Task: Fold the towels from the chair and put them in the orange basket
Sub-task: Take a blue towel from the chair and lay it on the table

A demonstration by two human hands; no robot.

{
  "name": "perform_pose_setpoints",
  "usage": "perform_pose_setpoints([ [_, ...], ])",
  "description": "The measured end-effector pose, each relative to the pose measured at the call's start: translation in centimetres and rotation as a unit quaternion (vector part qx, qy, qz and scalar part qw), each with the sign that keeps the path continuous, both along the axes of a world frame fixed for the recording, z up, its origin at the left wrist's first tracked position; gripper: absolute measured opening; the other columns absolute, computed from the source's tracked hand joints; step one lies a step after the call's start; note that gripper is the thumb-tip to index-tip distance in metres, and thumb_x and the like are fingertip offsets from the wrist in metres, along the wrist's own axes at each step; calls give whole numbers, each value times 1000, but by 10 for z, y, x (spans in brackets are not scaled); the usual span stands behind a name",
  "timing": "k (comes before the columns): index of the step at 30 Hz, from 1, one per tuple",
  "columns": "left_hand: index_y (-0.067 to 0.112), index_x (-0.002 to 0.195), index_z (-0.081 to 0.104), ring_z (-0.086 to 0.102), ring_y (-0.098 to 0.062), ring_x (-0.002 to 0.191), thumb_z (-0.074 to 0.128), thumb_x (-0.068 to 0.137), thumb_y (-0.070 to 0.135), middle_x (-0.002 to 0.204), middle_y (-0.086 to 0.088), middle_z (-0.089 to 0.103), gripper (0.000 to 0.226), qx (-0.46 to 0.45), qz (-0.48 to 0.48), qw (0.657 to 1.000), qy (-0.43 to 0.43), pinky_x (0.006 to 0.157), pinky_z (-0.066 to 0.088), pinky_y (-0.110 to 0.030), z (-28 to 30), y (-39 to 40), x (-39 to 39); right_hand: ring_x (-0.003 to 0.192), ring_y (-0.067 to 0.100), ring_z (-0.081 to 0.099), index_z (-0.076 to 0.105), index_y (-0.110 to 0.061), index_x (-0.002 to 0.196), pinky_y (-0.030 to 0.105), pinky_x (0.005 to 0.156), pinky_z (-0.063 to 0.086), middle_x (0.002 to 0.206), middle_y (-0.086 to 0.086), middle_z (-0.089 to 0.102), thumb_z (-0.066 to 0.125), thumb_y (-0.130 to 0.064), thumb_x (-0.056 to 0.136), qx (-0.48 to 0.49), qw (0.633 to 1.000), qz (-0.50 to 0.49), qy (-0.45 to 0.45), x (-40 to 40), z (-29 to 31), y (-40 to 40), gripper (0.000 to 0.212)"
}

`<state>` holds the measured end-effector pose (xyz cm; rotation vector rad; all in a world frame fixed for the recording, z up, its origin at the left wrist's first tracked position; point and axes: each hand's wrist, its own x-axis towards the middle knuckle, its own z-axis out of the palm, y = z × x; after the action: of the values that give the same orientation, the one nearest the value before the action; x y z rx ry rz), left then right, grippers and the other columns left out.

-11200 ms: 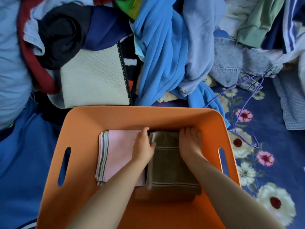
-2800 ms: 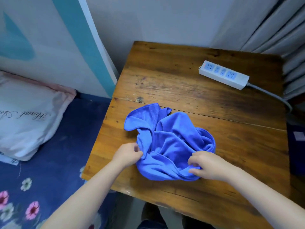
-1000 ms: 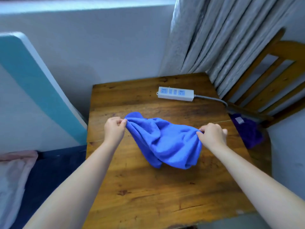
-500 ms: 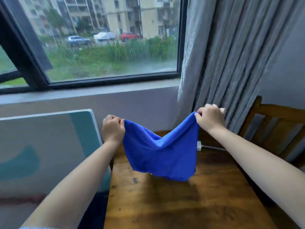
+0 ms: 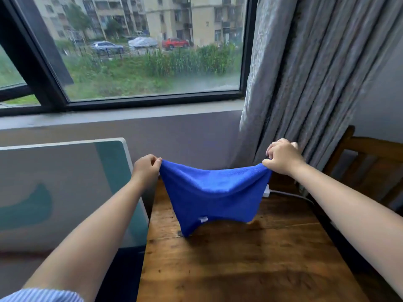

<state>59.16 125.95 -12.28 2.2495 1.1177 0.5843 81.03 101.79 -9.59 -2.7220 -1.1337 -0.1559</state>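
My left hand and right hand pinch the soft blue microfibre towel by its corners (nine and three o'clock), fingers curled tight, above the brown wooden tabletop.

Your work surface is a wooden table, dark-stained, with worn planks and visible scuffs and grain marks. It stands below the window sill and reaches to the bottom edge of the head view. At its far right edge you have a white power strip lying flat on the wood (only its end shows), with a grey cable trailing off to the right across the tabletop.
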Motion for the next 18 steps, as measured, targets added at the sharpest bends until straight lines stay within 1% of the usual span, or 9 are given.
perform_pose_setpoints([
  [2,7,67,52,59,-36,94,44,96,15,89,-25,63,32,-7,-4,1000,29,69,31,-27,-1,0,3,117,25,45,71,-2,84,32,96,31,111,5,66,56,-21,82,3,1000,-15,-2,-1,-2,4,24],
  [3,5,68,56,59,-36,95,44,96,15,93,-26,65,32,-2,-7,999,49,70,33,-28,0,1,6,115,25,45,71,-1,83,33,95,32,108,6,67,56,-21,82,3,1000,-24,-1,1,-2,6,25],
  [6,-8,87,67,59,-37,98,46,95,16,100,-26,66,33,38,-2,995,88,79,43,-34,6,9,17,111,27,46,70,2,83,33,93,34,101,12,67,54,-20,81,5,998,-61,6,5,4,18,27],
  [9,-7,96,68,56,-39,105,46,95,19,110,-25,62,34,90,18,990,108,87,45,-39,15,16,28,113,30,46,68,2,95,34,92,35,110,14,62,51,-18,87,14,997,-73,-34,10,8,30,27],
  [11,-6,100,67,53,-39,109,45,96,20,116,-24,58,35,109,38,989,92,91,43,-40,23,18,33,113,33,47,66,4,100,35,90,36,111,18,61,49,-16,90,65,992,-89,-62,14,9,35,27],
  [13,-7,102,65,50,-39,112,44,96,19,119,-25,56,34,122,56,990,50,94,39,-40,33,22,37,103,39,53,68,10,88,40,84,40,99,25,63,55,-9,86,146,981,-100,-82,15,14,38,23],
  [15,-9,101,63,49,-39,112,44,96,17,118,-26,56,33,132,57,990,1,93,37,-39,45,25,36,75,43,62,64,11,60,44,68,48,71,26,64,60,-4,69,196,972,-70,-111,16,17,37,18],
  [16,-10,99,63,50,-38,110,44,96,16,115,-26,57,32,129,44,990,-25,90,37,-38,49,25,36,64,41,62,59,9,49,43,60,49,61,24,62,59,-4,60,204,971,-47,-117,16,17,35,17],
  [18,-10,94,62,53,-36,101,43,96,14,103,-23,61,30,90,-1,994,-58,77,35,-33,52,22,36,62,39,61,53,8,44,40,59,50,57,23,61,54,-5,55,205,974,10,-100,11,14,31,17],
])
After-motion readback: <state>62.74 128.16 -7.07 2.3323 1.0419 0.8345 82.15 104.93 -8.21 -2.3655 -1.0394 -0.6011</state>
